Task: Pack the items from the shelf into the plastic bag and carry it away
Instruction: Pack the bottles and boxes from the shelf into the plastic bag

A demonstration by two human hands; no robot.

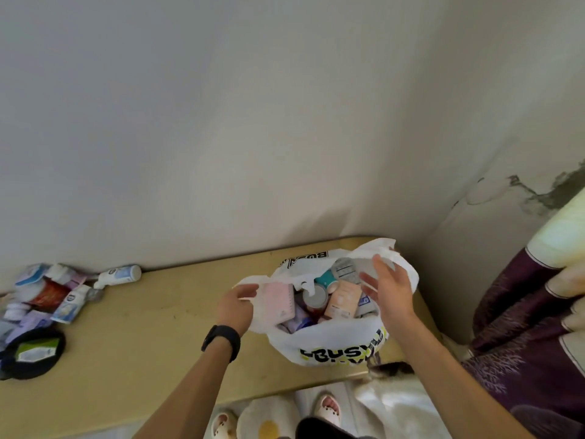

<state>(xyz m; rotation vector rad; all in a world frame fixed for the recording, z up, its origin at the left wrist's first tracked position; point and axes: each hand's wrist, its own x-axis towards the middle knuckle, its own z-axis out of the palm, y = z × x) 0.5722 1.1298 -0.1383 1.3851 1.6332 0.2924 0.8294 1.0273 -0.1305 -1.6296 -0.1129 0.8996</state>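
Closest to the camera were the person's feet in pale clog slippers [329, 409], down on a light floor right at the front edge of the tan shelf [152, 315]. Both bare forearms came up from the bottom of the shot, and the left one had a black wristband [221, 341] on it.

The white plastic bag [332, 340] sat on the right end of the shelf, close to the corner of the wall, with black and yellow-green lettering on the side facing the camera. Its mouth was wide open and it was already pretty stuffed: a pink box [278, 304] standing on the left side, a round grey lid [315, 296] in the middle, a peach box [343, 301] next to that, plus a teal thing and some foil blister packs further back, all kind of jumbled.

The left hand [237, 307] had its fingers pinched shut on the bag's left rim, beside the pink box. The right hand [387, 289] was over the right side of the opening, fingers spread and loose, palm facing in. Couldn't really tell if it was touching the plastic behind it.

Over at the far left of the shelf there was still a blurry pile of packets and boxes [47, 296] against the wall, a white bottle [118, 275] lying on its side just beside it, and a black pouch [31, 356] at the front left. Purple patterned fabric [522, 327] hung on the far right.
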